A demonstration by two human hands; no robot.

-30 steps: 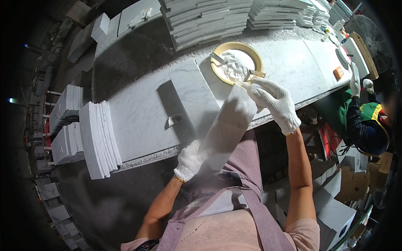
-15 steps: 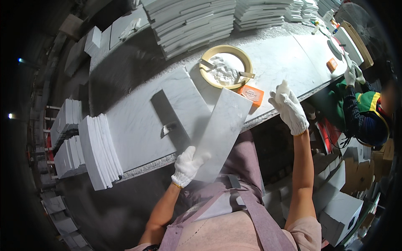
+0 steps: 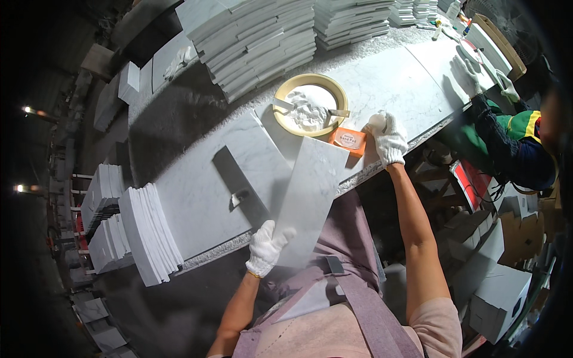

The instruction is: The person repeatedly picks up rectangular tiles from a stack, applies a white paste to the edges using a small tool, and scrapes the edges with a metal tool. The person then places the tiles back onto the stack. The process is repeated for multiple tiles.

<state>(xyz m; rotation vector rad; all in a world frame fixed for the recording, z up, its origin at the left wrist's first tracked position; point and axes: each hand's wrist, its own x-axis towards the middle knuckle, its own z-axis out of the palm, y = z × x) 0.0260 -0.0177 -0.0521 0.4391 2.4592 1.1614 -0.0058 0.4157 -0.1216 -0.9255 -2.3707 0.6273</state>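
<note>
Left hand (image 3: 265, 247) clamped on a tile (image 3: 316, 197)
Tile's lower left edge under its thumb; right hand (image 3: 389, 138) just beside the box (image 3: 348, 142), finger spread unclear.

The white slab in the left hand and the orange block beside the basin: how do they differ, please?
The white slab is long and pale, while the orange block is short and bears a light label. The slab is clearly larger than the block. The left hand grips the slab, while the block lies on the stone worktop. Both have flat faces.
</note>
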